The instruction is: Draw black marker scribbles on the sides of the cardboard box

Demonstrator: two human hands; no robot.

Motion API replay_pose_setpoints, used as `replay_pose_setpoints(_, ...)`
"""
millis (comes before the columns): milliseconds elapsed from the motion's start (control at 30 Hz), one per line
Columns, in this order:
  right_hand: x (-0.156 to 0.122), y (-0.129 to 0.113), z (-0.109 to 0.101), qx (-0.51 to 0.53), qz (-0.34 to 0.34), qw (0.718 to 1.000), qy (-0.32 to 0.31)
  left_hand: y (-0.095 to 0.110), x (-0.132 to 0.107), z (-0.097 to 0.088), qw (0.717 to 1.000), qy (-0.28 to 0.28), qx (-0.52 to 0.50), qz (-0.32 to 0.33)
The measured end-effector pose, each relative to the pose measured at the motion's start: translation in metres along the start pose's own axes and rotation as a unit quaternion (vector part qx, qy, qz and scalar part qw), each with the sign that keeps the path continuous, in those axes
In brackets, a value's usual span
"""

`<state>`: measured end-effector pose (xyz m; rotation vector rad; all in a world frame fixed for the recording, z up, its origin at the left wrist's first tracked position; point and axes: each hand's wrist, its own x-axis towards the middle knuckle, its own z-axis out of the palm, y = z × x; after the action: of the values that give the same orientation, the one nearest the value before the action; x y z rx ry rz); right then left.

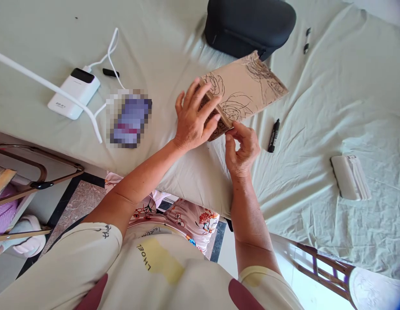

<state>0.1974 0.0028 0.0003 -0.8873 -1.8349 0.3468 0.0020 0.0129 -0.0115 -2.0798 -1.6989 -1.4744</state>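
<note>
A brown piece of cardboard [243, 88] with black scribbled loops lies on the cloth-covered table. Its near end forms a raised fold, with a darker, densely scribbled strip beside it. My left hand [196, 118] rests with spread fingers across that folded end and presses on it. At the near right corner of the fold, my right hand [243, 146] pinches the cardboard edge between thumb and fingers. To the right of this hand lies a capped black marker [274, 135].
A black case [250, 26] stands behind the cardboard. On the left are a white power bank [74, 93], a white cable [112, 47], a blurred phone [131, 121] and a small black cap [110, 72]. A tissue pack [351, 178] and a pen [307, 41] lie right.
</note>
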Motion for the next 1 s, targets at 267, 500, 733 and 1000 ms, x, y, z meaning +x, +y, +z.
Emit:
replay_pose_setpoints(267,0.001,-0.002,0.002,-0.041,0.046,0.998,0.022,0.017,0.0,0.003,0.994,-0.085,-0.026,0.06)
replay_pose_setpoints(500,0.005,0.027,-0.015,-0.06,0.092,0.987,0.113,0.018,0.003,-0.006,0.991,-0.073,-0.033,0.107)
replay_pose_setpoints(733,0.011,0.056,-0.033,-0.083,0.135,0.966,0.202,0.004,0.003,-0.002,0.994,-0.075,-0.07,0.031)
replay_pose_setpoints(1000,0.011,0.067,-0.032,-0.103,0.139,0.958,0.229,-0.014,-0.002,0.007,0.997,-0.005,-0.054,-0.05)
